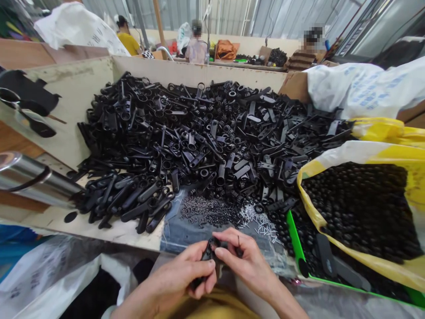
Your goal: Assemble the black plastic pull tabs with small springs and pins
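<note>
Close to my body, my left hand [191,268] is closed round a black plastic part [209,251], its thumb lying along the side. The thumb and forefinger of my right hand [247,259] pinch at the same part's upper end. A small dark thing [238,248] sticks out between my right fingers; its kind is too small to make out. Just beyond my hands, a dark blue cloth [179,239] carries small dark metal pieces [209,212] and a heap of silvery pins [260,221]. My fingers partly cover the held part.
A large pile of black plastic parts [186,133] fills the wooden-walled bench. More long parts [133,199] lie at left, beside a steel flask [33,177]. At right, a yellow-and-white sack [325,226] holds round black pieces, above a green tray [295,239]. Several people sit behind.
</note>
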A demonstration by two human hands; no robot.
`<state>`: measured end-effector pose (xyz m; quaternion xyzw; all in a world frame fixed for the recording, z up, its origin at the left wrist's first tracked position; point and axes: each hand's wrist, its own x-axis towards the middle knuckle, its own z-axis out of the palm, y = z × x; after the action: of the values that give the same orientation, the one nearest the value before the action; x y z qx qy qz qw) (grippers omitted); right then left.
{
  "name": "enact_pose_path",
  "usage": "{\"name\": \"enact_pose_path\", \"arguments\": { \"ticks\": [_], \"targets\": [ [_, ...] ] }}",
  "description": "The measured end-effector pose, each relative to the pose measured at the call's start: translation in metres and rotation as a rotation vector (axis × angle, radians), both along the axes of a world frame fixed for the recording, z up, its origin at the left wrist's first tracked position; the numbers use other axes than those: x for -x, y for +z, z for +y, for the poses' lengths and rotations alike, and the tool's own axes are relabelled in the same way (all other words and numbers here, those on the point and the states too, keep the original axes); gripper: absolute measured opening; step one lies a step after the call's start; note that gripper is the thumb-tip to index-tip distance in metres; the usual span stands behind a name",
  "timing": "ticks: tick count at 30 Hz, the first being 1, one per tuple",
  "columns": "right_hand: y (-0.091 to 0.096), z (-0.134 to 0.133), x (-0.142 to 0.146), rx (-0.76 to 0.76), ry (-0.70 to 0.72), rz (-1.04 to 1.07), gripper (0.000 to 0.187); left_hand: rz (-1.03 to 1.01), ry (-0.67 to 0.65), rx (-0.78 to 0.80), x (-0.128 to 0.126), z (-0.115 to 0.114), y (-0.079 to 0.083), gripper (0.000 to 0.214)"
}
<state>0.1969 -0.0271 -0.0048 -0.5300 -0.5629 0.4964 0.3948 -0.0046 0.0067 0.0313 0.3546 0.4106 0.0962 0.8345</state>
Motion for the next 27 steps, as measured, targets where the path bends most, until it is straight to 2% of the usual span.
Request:
{"name": "enact_pose_path", "arguments": {
  "ticks": [5, 8, 10, 12, 13, 16, 18, 20, 27],
  "targets": [
    [0.006, -0.013, 0.004, 0.013, 0.016, -0.015, 0.027, -0.024, -0.042, 0.009, 0.003, -0.012, -0.01, 0.046],
    [0.008, -0.024, 0.003, -0.014, 0.027, -0.07, 0.036, 0.024, -0.052, -0.058, 0.008, -0.018, -0.011, 0.049],
    [0.006, -0.029, -0.003, -0.029, -0.029, -0.116, 0.038, 0.153, 0.015, -0.264, 0.012, -0.014, -0.011, 0.036],
    [0.003, -0.029, -0.012, -0.07, -0.133, -0.157, 0.028, 0.387, 0.094, -0.553, 0.014, -0.006, -0.012, 0.019],
    [0.001, -0.028, -0.016, -0.094, -0.18, -0.18, 0.023, 0.522, 0.102, -0.694, 0.014, -0.001, -0.013, 0.018],
    [-0.002, -0.022, -0.022, -0.129, -0.233, -0.264, 0.022, 0.837, -0.013, -1.029, 0.009, 0.012, -0.02, 0.024],
    [0.0, -0.017, -0.02, -0.118, -0.201, -0.314, 0.023, 0.917, -0.089, -1.169, 0.004, 0.016, -0.025, 0.023],
    [0.003, -0.013, -0.015, -0.111, -0.156, -0.353, 0.023, 0.94, -0.111, -1.216, 0.001, 0.017, -0.03, 0.025],
    [0.004, 0.0, -0.003, -0.141, -0.073, -0.447, 0.021, 1.019, -0.064, -1.159, 0.011, 0.016, -0.035, 0.021]
  ]
}}
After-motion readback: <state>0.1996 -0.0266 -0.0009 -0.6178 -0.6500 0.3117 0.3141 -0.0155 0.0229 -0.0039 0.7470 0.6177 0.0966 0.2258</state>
